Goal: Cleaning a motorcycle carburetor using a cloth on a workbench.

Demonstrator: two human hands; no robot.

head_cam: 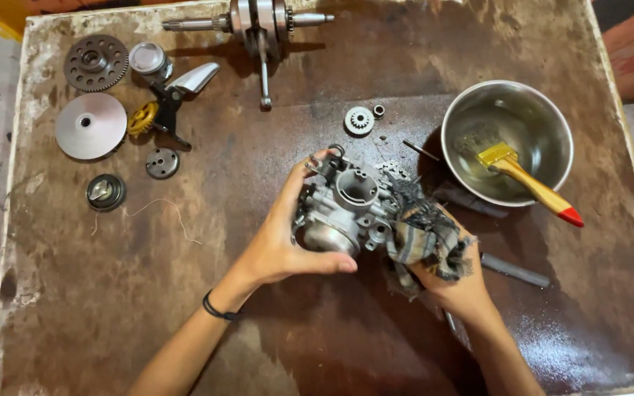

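Carburettor body (343, 205) sits mid-counter, held up off the counter (258, 315) between both hands. Everything below is placed relative to it.

Left hand (288, 238): fingers wrapped round its left side and underside, thumb along the bottom edge, closed on the casting. Black band on that wrist.

Right hand (453, 282): fingers closed round a frayed striped rag (423, 235), rag pressed against the carburettor's right side. Looks like wiping in hand, judging from the contact.

Progress, as a judgement: the metal facing the camera looks fairly bright and clean, with the round bore visible on top; the right flank is under the rag, so I cannot tell its state. Wipe-down is underway, not clearly finished. The part is not set down.

Around it:
- Upper right: steel bowl (506, 139) with some liquid and a yellow-handled brush (526, 180) resting in it, red handle tip over the rim.
- Just above: small toothed gear (359, 119) and a tiny ring beside it.
- Far above: crankshaft with connecting rod (258, 29).
- Upper left: large sprocket (96, 62), smooth pulley disc (91, 125), yellow gear (141, 117) and a small black lever.
- Left: round cap (106, 191) and small perforated disc (162, 163).
- Right, partly under the rag and hand: dark rod-like tools (515, 271), kind unclear.

Counter surface is stained and wet-looking near the bowl.
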